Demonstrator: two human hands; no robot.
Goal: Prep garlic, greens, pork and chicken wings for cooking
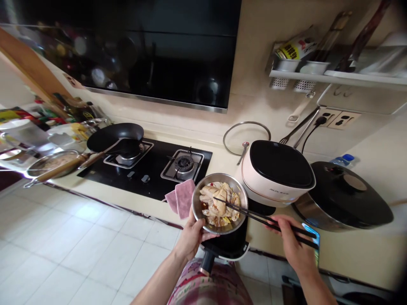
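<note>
The left hand [193, 235] is curled round the near-left side of a metal bowl [197, 214], thumb at its rim. The bowl holds meat pieces [219, 197] and is above a black drawer [227, 250] in front of the pale appliance [278, 186] on the bench [349, 254]. The right hand [292, 239] is closed on black chopsticks [254, 214], their tips over the meat. A pink cloth [185, 198] is just beside the bowl

The left hand [193, 235] supports a metal bowl [196, 207] of chicken pieces [211, 192] above a black air-fryer drawer [229, 250]. The right hand [291, 239] holds black chopsticks [263, 217], tips at the chicken pieces. The AUX air fryer [281, 163] stands right of the bowl; a two-burner gas hob [155, 184] occupies the left.
</note>
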